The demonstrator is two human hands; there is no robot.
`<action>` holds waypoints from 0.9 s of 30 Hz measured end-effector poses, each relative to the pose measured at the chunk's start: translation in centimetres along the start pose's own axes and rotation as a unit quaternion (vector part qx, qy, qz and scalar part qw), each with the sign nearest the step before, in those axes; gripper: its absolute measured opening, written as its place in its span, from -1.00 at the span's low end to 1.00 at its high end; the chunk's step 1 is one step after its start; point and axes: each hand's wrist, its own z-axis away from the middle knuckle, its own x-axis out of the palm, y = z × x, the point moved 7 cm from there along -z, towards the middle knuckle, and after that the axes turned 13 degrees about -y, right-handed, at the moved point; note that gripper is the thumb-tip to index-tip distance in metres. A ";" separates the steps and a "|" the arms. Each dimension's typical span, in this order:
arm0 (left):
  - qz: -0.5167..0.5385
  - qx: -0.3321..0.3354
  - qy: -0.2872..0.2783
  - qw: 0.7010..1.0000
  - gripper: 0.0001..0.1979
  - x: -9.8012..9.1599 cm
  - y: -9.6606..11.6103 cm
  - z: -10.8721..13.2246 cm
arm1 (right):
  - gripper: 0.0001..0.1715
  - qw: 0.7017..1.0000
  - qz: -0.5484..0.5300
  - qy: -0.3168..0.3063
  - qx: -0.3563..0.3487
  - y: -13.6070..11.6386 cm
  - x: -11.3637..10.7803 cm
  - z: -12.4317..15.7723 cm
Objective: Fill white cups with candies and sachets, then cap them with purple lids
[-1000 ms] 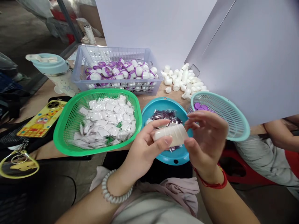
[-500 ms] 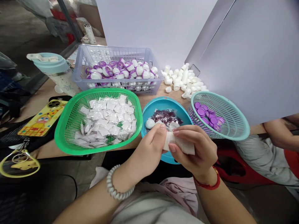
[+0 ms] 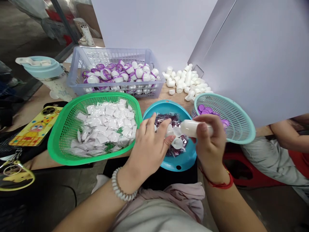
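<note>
Left hand (image 3: 149, 141) has narrowly cleared the white stack (image 3: 190, 128).

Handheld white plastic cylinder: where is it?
In the head view, right of centre: the cylinder is in the right hand, over the round blue plastic basin, left of the turquoise slotted plastic basket.

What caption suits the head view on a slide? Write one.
Left hand spread over a blue basin of dark packets, right hand gripping a white cylinder.
</note>
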 end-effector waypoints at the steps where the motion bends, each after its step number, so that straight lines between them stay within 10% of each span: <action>1: -0.009 0.007 0.000 1.000 -0.38 0.3 0.4 -0.1 | -0.67 0.999 -0.023 -0.010 0.021 0.2 0.6 0.0; 6: 0.122 0.107 -0.015 0.987 -0.24 1.6 2.4 -0.4 | -0.63 0.985 -0.145 -0.034 0.088 0.2 3.6 0.5; 13: 0.326 0.022 -0.022 0.945 -0.59 2.1 1.7 -0.5 | -0.68 0.999 -0.033 -0.019 -0.031 -1.6 3.8 1.1; 19: 0.367 -0.142 0.039 0.919 -0.45 0.3 -2.1 0.0 | -0.66 0.963 0.040 0.249 -0.098 -2.4 -2.6 1.2; 24: 0.069 -0.065 -0.024 0.995 -0.46 -1.2 -1.2 -0.6 | -0.77 0.998 -0.027 0.045 -0.032 -1.5 -0.9 -1.0; 27: 0.092 0.052 -0.048 0.993 -0.36 -0.4 1.1 -0.6 | -0.65 0.991 -0.124 -0.034 0.040 -1.0 2.0 -0.9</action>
